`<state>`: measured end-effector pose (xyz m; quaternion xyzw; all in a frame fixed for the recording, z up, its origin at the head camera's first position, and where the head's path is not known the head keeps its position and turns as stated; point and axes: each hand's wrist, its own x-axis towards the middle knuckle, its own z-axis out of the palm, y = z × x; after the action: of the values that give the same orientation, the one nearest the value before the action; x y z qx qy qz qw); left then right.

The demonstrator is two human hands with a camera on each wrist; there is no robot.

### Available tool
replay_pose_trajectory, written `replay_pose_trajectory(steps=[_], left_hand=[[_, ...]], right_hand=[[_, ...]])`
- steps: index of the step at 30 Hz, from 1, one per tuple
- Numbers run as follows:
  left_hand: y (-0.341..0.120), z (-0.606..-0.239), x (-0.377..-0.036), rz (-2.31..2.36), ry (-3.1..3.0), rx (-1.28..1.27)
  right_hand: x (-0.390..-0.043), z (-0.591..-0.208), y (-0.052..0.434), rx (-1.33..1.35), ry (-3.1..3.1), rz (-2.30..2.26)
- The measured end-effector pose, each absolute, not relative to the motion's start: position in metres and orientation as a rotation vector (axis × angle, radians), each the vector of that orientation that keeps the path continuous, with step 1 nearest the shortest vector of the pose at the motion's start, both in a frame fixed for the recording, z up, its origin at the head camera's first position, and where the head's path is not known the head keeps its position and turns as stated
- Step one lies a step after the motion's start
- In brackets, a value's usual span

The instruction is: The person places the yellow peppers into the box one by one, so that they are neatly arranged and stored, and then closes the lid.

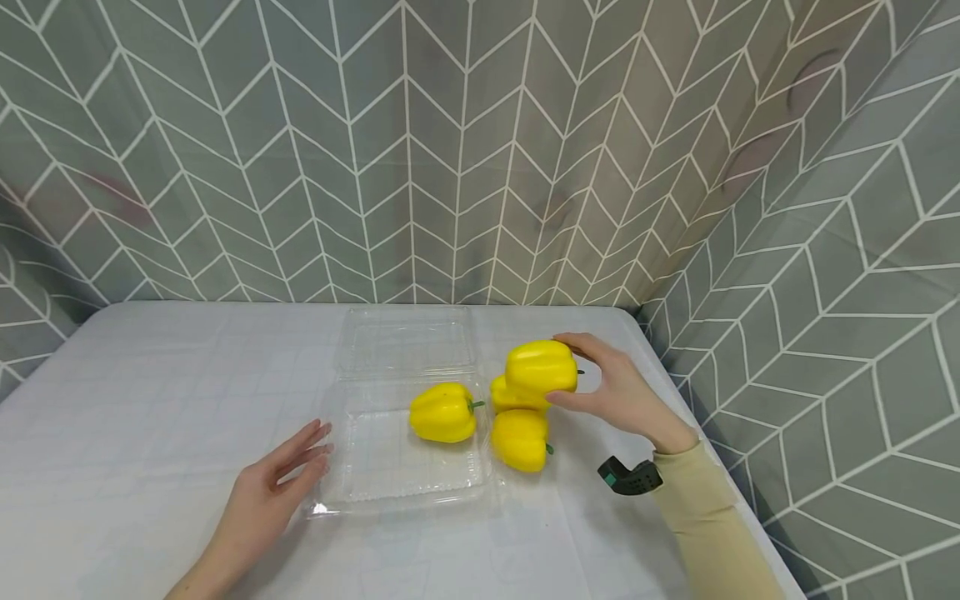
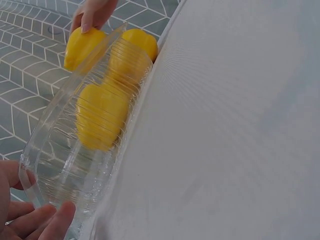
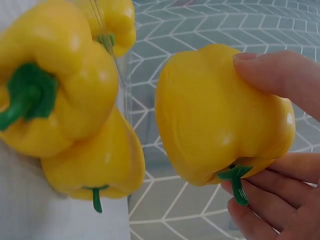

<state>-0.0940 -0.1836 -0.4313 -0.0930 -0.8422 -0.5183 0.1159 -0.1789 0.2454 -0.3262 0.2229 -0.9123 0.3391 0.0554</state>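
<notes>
At the lower left of the head view the left hand [image 1: 273, 483] lies on the white surface [image 1: 135, 400], fingers straight and loosely together, their tips touching the near left corner of the clear plastic container [image 1: 375, 475]. The container stands open at centre frame, its lid [image 1: 405, 337] folded back flat behind the tray. One yellow pepper [image 1: 442, 412] lies inside the tray toward its right edge, green stem pointing right.

Just right of the tray, two more peppers sit on the surface: the near pepper [image 1: 521, 440], with the far pepper [image 1: 501, 398] behind it and partly hidden.

Further right, the right hand [image 1: 618, 392] grips the held pepper [image 1: 542, 369], lifted above those two; the thumb is on its near side and the fingers [image 3: 280, 75] curl over its top. Its stem [image 3: 235, 180] points right, toward the palm, so its long axis runs left to right. The tray's open floor lies to the left of this hand, and the right hand is the nearer one to the loose peppers.
</notes>
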Motion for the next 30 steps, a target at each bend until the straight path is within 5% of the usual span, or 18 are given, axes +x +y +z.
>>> replay_pose_trajectory(steps=[30], left_hand=[[-0.183,-0.430,-0.094,-1.489,-2.489,-0.234]], right_hand=[[-0.183,-0.323,0.204,0.819,-2.720,1.112]])
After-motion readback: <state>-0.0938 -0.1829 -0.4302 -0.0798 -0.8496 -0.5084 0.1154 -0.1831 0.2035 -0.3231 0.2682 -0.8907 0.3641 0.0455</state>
